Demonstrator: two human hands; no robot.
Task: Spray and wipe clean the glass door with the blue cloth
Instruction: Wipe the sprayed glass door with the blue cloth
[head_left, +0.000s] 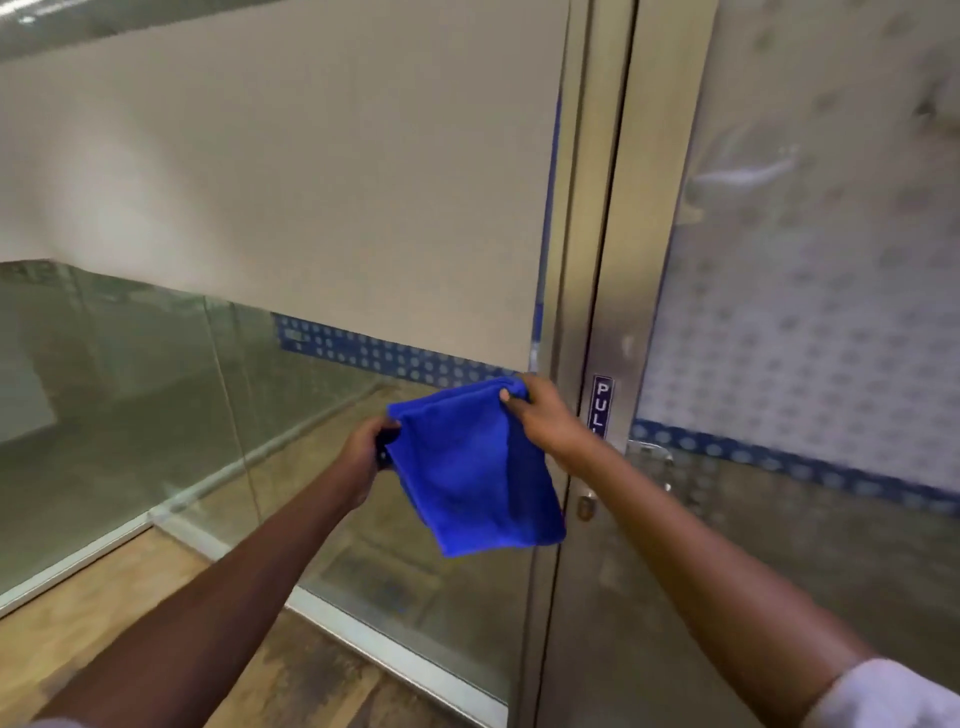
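Blue cloth (470, 483) between 2 hands

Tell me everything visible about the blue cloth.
The bright blue, plush, microfibre-looking cloth hangs folded or doubled in front of the glass panel, beside the steel door frame. The left hand pinches its upper left corner and the right hand grips its upper right corner, higher up. It droops in soft folds to a loose lower corner, apparently not pressed to the glass.

A small blue sign (603, 406) on the metal door frame (618, 291) reads "PUL", running downward; its end is hidden.
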